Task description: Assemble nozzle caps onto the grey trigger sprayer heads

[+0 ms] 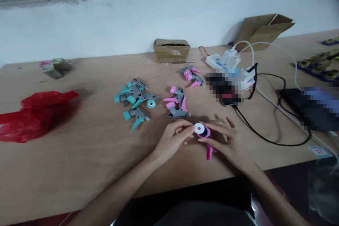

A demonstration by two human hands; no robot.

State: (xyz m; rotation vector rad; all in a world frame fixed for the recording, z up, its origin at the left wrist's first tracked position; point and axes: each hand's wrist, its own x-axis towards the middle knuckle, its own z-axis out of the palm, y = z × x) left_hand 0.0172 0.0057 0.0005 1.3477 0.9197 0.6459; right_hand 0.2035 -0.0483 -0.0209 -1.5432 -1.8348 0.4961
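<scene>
Close to the table's front edge, my right hand (pixel 225 139) grips a spray trigger head (pixel 209 151) with a pink collar and pink trigger. Its collar faces up toward me, and the inside looks dark. Between the thumb and fingertips of my left hand (pixel 173 134) is a white ring-shaped washer (pixel 199 128), held at the collar's opening; whether it touches the collar I cannot tell. Just beyond my hands lie pink-and-grey spray trigger heads (pixel 178 109). Farther left is a pile of teal-and-grey spray trigger heads (pixel 136 93), one of them showing a white washer in its collar.
A red plastic bag (pixel 39 113) lies at the left, with small grey-green blocks (pixel 57 67) behind it. Along the wall stand a small cardboard box (pixel 171 51) and an open carton (pixel 261 31). A power strip (pixel 215 61), cables (pixel 265 141) and a black device (pixel 293 107) occupy the right.
</scene>
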